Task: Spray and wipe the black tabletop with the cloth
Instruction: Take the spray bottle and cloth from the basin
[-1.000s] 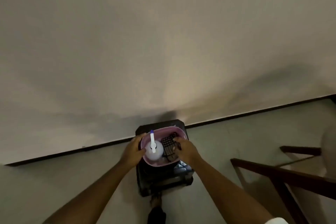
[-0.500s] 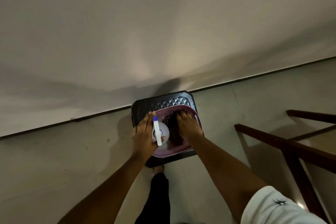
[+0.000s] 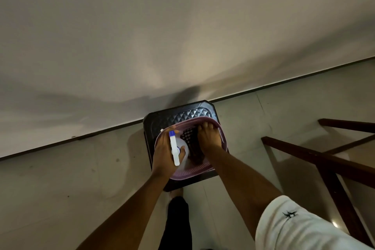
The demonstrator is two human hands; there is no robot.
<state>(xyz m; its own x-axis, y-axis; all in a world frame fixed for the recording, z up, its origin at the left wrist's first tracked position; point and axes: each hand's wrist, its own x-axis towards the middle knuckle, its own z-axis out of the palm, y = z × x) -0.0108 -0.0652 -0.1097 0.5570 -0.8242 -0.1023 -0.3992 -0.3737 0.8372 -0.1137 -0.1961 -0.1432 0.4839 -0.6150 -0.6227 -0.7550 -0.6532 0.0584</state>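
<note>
Glossy faceted black tabletop; perforated plastic basket.

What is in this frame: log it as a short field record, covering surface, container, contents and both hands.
surface: small black table, patterned top, against the wall
container: pink basket standing on the table
contents: white spray bottle with a blue-tipped nozzle; a dark item under the right hand, cannot tell what
left hand: around the spray bottle
right hand: reaching into the basket, grip hidden
wiping: not yet begun
</note>
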